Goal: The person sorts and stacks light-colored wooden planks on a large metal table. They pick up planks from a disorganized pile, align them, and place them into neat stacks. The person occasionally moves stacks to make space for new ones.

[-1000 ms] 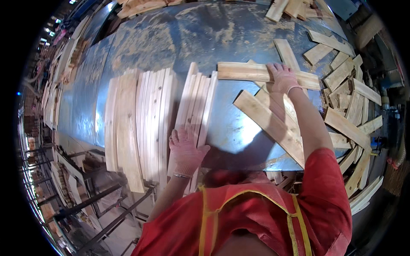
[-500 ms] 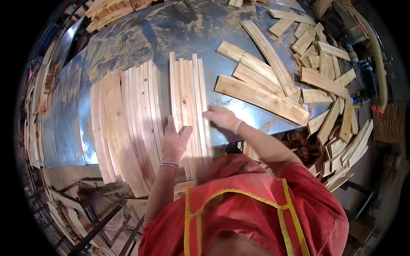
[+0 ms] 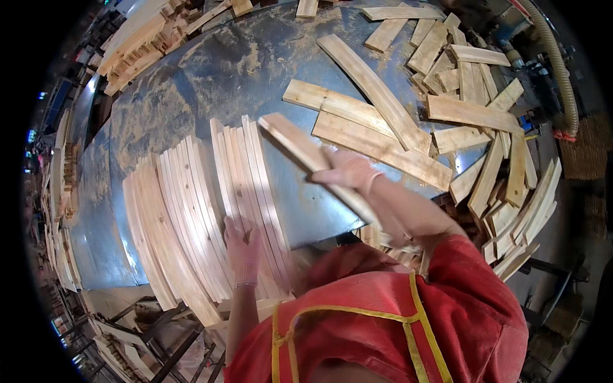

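Observation:
My right hand (image 3: pixel 348 172), in a pale glove, grips a long curved wooden slat (image 3: pixel 300 143) and holds it tilted above the metal table (image 3: pixel 211 76). My left hand (image 3: pixel 241 249), also gloved, lies flat on the near end of a row of curved slats (image 3: pixel 246 185) set on edge side by side. A second, wider row of curved slats (image 3: pixel 169 223) lies just left of it. Loose slats (image 3: pixel 377 147) lie scattered beyond my right hand.
A heap of loose wooden slats (image 3: pixel 498 140) covers the right side of the table and spills over its edge. Stacked wood (image 3: pixel 137 45) lies at the far left corner. A ribbed hose (image 3: pixel 559 70) curves at the far right. Metal framework (image 3: pixel 147 332) stands below the table's near edge.
My right hand has picked a slat from the loose heap on the right and carried it left toward the ordered row. My left hand has stayed on the row's near end.

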The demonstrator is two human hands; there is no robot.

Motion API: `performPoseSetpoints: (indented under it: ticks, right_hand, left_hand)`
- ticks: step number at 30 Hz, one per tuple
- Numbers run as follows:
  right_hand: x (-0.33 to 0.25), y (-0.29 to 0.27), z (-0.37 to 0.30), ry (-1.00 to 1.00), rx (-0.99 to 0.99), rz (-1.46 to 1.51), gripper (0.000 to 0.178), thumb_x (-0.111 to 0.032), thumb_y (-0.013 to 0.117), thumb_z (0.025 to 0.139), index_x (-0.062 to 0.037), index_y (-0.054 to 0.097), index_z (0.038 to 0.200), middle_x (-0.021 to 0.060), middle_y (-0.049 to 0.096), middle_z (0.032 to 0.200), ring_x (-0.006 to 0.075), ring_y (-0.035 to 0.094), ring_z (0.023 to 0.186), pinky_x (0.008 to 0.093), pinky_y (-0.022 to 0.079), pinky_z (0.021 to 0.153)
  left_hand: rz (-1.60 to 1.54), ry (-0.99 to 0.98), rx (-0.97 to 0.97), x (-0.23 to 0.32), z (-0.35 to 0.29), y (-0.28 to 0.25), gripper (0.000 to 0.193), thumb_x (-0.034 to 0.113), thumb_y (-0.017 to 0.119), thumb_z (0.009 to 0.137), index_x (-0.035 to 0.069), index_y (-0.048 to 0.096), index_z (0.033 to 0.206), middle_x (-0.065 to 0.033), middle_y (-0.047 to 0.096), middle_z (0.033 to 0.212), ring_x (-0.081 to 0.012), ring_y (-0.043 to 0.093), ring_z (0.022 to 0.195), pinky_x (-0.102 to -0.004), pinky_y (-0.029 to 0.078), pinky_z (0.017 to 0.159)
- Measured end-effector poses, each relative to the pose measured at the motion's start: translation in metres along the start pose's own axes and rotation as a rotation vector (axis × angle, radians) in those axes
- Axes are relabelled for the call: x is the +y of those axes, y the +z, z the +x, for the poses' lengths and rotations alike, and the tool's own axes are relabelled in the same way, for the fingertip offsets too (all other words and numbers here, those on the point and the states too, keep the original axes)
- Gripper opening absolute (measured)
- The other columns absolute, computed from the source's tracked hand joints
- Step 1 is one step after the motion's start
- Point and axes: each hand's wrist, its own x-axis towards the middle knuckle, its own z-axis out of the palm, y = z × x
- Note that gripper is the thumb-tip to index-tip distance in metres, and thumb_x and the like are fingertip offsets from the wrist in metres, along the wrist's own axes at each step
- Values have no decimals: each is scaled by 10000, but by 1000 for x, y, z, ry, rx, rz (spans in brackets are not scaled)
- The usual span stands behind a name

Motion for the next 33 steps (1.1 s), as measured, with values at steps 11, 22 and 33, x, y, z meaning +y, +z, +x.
performPoseSetpoints:
  ticks: [11,22,33]
  right_hand:
    - [-2,-102,71,-31,285,-104,440,-340,800,807,2,739,1076,253,725,1183,398,701,1130,471,570,944]
    - [50,-45,11,88,54,676,790,-292,741,868,72,512,1531,216,743,1236,307,714,1070,400,561,971]
    - [-43,43,44,-119,-415,542,917,-576,716,913,61,483,1531,282,651,1427,387,638,1323,415,462,1147]
  left_hand:
    - [-50,-128,160,-2,-7,17,882,343,742,980,10,297,1666,-200,716,1311,-344,720,1155,-435,563,967]
    - [-164,-224,6,15,-21,30,766,453,744,975,9,486,1543,-166,790,1144,-335,757,1080,-436,579,931]
    - [-303,-449,-117,36,72,32,769,578,776,896,-21,663,1363,-175,768,1197,-291,725,1122,-402,556,962]
